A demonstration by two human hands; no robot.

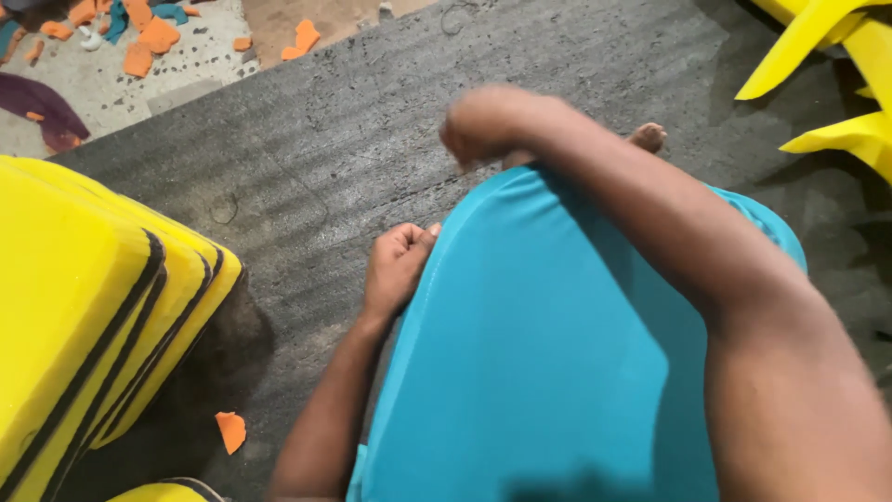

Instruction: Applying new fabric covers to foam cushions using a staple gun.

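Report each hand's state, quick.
Left hand: closed in a fist on the edge of the blue sheet.
Right hand: blurred, looks closed; holding anything cannot be told.

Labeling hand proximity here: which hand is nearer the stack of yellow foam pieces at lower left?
Left. The left hand is closed at the near edge of the teal sheet, separated from the yellow foam stack by grey mat. The right hand is higher and farther right.
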